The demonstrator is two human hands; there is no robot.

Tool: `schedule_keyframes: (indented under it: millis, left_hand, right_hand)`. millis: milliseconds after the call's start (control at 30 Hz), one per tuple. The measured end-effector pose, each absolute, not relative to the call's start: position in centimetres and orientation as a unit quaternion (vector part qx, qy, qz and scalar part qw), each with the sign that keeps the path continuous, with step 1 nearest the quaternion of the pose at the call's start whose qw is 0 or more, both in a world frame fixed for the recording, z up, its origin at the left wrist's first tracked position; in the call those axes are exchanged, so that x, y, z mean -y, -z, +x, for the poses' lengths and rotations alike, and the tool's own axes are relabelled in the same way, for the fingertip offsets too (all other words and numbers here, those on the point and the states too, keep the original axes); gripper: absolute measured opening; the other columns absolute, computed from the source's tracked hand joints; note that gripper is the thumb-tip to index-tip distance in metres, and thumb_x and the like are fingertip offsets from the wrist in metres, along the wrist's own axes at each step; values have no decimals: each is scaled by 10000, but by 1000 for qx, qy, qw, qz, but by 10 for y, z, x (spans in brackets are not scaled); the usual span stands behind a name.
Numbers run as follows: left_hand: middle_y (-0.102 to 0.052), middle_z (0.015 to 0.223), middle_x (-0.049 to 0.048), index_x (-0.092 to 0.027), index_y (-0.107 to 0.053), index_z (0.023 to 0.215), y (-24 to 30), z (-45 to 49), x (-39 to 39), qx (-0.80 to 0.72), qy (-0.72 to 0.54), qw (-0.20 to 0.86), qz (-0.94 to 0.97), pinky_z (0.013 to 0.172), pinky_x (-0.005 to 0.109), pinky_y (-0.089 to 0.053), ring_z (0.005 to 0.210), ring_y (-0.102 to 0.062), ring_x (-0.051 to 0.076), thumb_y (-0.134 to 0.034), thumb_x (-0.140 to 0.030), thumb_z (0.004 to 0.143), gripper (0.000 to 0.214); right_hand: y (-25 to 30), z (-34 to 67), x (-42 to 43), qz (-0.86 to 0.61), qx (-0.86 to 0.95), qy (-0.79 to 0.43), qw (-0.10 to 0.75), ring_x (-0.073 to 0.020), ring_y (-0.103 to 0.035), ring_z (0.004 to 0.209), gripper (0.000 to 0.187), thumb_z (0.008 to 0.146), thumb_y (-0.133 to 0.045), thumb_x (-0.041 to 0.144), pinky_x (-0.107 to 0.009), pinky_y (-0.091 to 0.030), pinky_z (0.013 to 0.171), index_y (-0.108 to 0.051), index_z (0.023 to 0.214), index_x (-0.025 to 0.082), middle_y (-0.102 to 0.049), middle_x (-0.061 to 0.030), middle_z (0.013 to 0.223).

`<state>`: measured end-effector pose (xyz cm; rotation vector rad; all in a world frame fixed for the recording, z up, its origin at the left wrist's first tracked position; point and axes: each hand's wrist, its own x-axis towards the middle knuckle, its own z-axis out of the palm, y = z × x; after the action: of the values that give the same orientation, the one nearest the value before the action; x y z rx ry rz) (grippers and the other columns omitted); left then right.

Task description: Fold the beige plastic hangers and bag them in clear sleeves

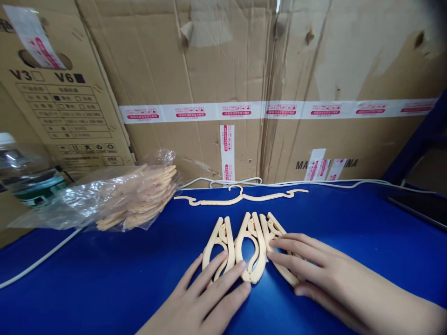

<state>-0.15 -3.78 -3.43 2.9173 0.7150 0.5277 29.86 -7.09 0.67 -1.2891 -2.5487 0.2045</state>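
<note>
Three folded cream-coloured folding hangers lie side by side on the blue table. My left hand (209,298) rests with fingers spread over the left folded hanger (206,253), and its fingertips reach the lower part of the middle folded hanger (261,260). My right hand (314,263) lies with fingers stretched out across the right folded hanger (267,228), hiding much of it. Beyond them, an unfolded hanger (223,201) lies flat with its arms spread and its hook pointing away from me.
A clear plastic bag (80,200) with several folded hangers (150,200) lies at the left, beside a plastic bottle (31,181). Cardboard (195,149) stands along the back of the blue table (104,279). A white cable (42,265) runs along the left, and a dark flat object (419,211) lies at the right.
</note>
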Motion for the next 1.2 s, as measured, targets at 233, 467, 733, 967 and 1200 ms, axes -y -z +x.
schedule_keyframes:
  millis: [233,467,733,967,1200]
  left_hand:
    - [-411,1552,3,-281,-426,1475,30,-3,36,-216,-134,-38,966,1174,533,-270,1437,-365,309,-515,-329,1010,475]
    - [-377,1568,-7,-296,-417,1476,24,-3,30,-218,-104,-14,970,1149,552,-308,1432,-369,331,-580,-327,969,534]
    - [-436,1542,11,-319,-463,1448,16,-1,29,-224,-134,64,963,1164,572,-259,1422,-383,348,-555,-362,947,511]
    - [-445,1539,16,-325,-466,1442,22,-3,29,-228,-144,78,960,1160,592,-243,1429,-369,351,-585,-359,910,546]
    - [-492,1512,23,-320,-491,1418,23,-6,26,-216,-178,68,958,1163,578,-251,1410,-411,330,-542,-369,949,474]
  right_hand:
    - [2,298,63,-438,888,-7,139,-276,-481,1355,495,1008,-485,285,-465,-462,1088,-414,1497,294,-529,-95,1467]
    - [-6,294,66,-433,893,21,120,-288,-513,1328,444,1021,-387,243,-448,-513,1034,-495,1450,210,-538,-156,1442]
    - [-4,295,67,-448,887,21,108,-274,-462,1370,458,1023,-385,267,-432,-496,1059,-458,1474,240,-512,-131,1468]
    - [-4,296,66,-440,890,24,117,-258,-454,1377,463,1022,-398,260,-416,-497,1059,-440,1483,251,-514,-124,1464]
    - [-5,298,67,-428,892,43,141,-261,-479,1354,493,1003,-453,259,-428,-524,1034,-408,1494,273,-544,-104,1440]
